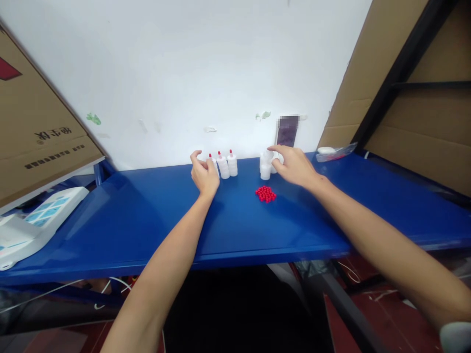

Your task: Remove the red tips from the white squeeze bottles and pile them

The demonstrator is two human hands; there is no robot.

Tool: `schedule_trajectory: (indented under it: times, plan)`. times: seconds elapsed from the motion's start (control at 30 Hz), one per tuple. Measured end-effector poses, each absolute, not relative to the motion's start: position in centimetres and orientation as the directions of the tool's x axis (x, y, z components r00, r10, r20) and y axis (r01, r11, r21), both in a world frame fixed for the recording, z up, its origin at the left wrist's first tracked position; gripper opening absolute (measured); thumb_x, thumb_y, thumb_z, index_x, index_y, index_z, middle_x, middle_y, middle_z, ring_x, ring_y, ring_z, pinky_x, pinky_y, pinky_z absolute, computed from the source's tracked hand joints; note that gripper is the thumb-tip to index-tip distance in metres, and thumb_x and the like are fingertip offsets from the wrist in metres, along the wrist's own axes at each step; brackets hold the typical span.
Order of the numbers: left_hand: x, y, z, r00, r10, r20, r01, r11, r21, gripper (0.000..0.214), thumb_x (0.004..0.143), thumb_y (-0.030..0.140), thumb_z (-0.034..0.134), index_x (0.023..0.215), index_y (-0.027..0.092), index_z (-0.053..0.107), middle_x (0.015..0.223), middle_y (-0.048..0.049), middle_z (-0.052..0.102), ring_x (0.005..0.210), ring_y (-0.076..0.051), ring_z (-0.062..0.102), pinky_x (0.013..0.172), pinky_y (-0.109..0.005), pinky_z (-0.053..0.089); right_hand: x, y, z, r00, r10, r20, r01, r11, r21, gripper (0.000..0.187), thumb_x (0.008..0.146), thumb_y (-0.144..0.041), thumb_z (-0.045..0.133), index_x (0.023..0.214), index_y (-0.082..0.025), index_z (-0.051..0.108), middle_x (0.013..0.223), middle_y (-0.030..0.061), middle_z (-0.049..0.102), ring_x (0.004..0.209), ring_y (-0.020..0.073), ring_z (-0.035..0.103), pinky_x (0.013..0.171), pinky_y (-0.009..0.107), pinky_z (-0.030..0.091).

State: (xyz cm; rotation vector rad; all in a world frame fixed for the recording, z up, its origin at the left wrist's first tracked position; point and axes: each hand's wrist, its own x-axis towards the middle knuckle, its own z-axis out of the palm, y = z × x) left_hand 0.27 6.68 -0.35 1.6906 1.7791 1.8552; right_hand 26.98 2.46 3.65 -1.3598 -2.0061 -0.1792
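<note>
On the left, my left hand (204,175) curls round a white squeeze bottle, mostly hidden by the fingers. Right beside it stand white squeeze bottles (232,165) with red tips, in a short row near the wall. My right hand (294,164) reaches in from the right, thumb and index finger closed on a white plastic bottle (269,154) without a red tip. More white bottles (265,172) stand close together below and behind those fingers. A loose pile of small red caps (265,194) lies on the blue table in front of them.
The blue table (147,220) meets a white wall. A dark phone-like slab (287,130) leans there. A clear plastic bag (335,153) lies at the back right. A white power strip (47,215) and a cardboard box (40,122) are on the left.
</note>
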Motion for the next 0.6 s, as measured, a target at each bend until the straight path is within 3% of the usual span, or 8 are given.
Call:
schedule_trajectory:
  times: [0.07,0.23,0.47,0.6]
  plan:
    - [-0.3,7.2,-0.6,-0.416,0.651,0.635,0.607,-0.322,0.727,0.039,0.093,0.028,0.051,0.131,0.028,0.050,0.098,-0.0056,0.059,0.096,-0.024,0.060,0.095,-0.042,0.049,27.0,2.4,3.7,-0.212,0.771,0.600,0.868,0.431,-0.246,0.049,0.087,-0.019,0.049,0.131,-0.014,0.068,0.126,0.0131,0.073,0.104,0.0317,0.069,0.093,0.046,0.051]
    - [-0.9,8.2,-1.5,-0.305,0.738,0.602,0.634,-0.314,0.707,0.037,0.095,0.037,0.056,0.131,0.028,0.056,0.124,-0.0112,0.051,0.122,-0.028,0.053,0.111,-0.046,0.041,26.8,2.1,3.9,-0.220,0.805,0.551,0.884,0.404,-0.237,0.048,0.088,-0.019,0.048,0.131,-0.016,0.069,0.119,0.0125,0.075,0.099,0.0311,0.070,0.087,0.044,0.052]
    - [-0.8,8.5,-1.7,-0.287,0.757,0.587,0.653,-0.294,0.698,0.024,0.097,0.035,0.053,0.116,0.022,0.061,0.119,-0.0133,0.054,0.116,-0.028,0.057,0.108,-0.045,0.044,26.7,2.1,3.7,-0.243,0.829,0.504,0.888,0.400,-0.229,0.045,0.089,-0.019,0.048,0.128,-0.017,0.070,0.128,0.0113,0.072,0.109,0.0314,0.068,0.092,0.045,0.051]
    - [-1.0,8.6,-1.6,-0.320,0.753,0.575,0.631,-0.283,0.722,0.018,0.098,0.034,0.049,0.110,0.023,0.054,0.102,-0.0097,0.062,0.103,-0.027,0.062,0.098,-0.043,0.048,26.8,2.3,3.6,-0.269,0.811,0.519,0.872,0.434,-0.227,0.044,0.089,-0.019,0.048,0.126,-0.017,0.071,0.128,0.0098,0.073,0.106,0.0293,0.069,0.093,0.043,0.051]
